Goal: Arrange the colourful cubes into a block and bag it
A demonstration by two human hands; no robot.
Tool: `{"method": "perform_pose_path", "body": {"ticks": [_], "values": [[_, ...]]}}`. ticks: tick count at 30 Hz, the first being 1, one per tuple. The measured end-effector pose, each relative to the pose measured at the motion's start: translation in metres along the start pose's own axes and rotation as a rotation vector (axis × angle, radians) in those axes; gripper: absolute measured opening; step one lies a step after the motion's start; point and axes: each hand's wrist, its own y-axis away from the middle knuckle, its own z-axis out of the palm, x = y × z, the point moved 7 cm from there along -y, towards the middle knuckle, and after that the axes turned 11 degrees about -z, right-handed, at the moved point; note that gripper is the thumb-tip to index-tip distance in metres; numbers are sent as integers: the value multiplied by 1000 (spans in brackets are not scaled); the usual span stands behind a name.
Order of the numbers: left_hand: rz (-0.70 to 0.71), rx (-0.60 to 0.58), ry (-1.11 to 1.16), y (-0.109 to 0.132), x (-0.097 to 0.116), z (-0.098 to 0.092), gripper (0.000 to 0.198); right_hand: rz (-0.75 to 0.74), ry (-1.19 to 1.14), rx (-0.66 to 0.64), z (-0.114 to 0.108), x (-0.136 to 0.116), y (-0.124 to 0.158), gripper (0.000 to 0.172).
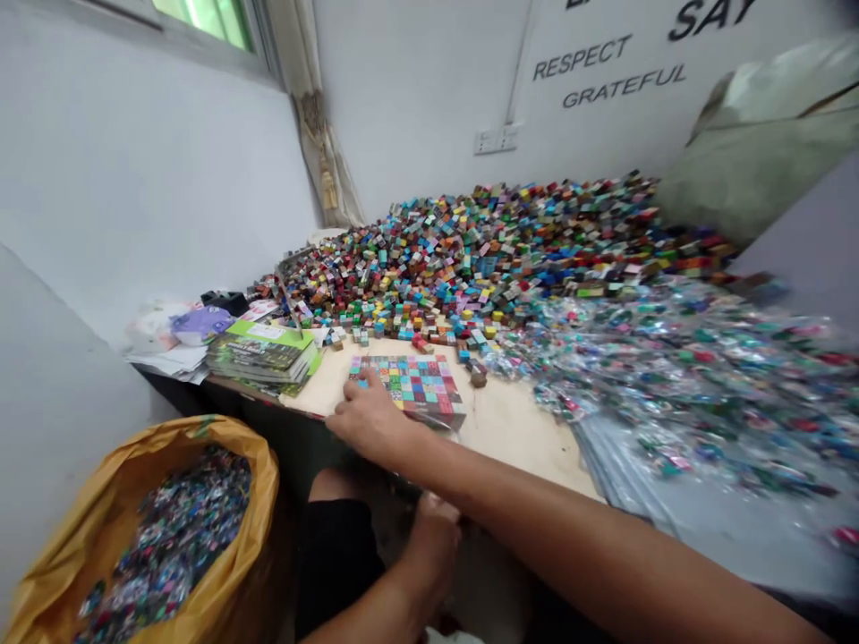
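A flat box [422, 385] with a mosaic of coloured squares on its top lies near the front edge of the table. My right hand [372, 419] reaches across from the right and is at the box's near left corner, its fingers curled against it. Below the table edge, close to my lap, my left hand [435, 535] is closed; what it holds, if anything, is hidden. A bit of clear film seems to shine by the box's front right corner, partly behind my right forearm.
A large heap of small coloured blocks [470, 250] covers the table's back. Clear plastic packets [671, 358] spread at the right, over flat grey-blue sheets [617, 465]. Green-edged booklets [265, 358] are stacked at the left. A yellow sack [261, 483] of small packets stands below.
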Motion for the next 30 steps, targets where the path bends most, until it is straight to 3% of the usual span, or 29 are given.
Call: {"method": "perform_pose_path", "body": {"ticks": [2, 4, 6, 9, 12, 15, 18, 22, 27, 30], "values": [[89, -64, -177, 12, 21, -5, 34, 110, 25, 101, -32, 32, 4, 14], [204, -67, -436, 29, 59, -16, 32, 239, 58, 229, -71, 70, 14, 18], [304, -5, -702, 47, 114, -25, 26, 371, 105, 361, -113, 109, 30, 21], [470, 87, -968, 75, 218, -24, 22, 582, 203, 474, -167, 158, 66, 18], [627, 289, -1184, 90, 320, -10, 21, 803, 196, 445, -188, 192, 109, 16], [652, 435, -1334, 82, 382, 10, 21, 911, 83, 362, -176, 206, 145, 12], [635, 464, -1435, 60, 397, 28, 20, 977, -76, 274, -144, 207, 168, 12], [522, 470, -1486, 36, 383, 26, 16, 978, -248, 145, -107, 202, 177, 15], [506, 396, -1402, 34, 382, 12, 22, 922, -297, 92, -110, 199, 166, 29], [533, 410, -1399, 35, 386, 3, 27, 903, -298, 70, -113, 201, 159, 34]]}}
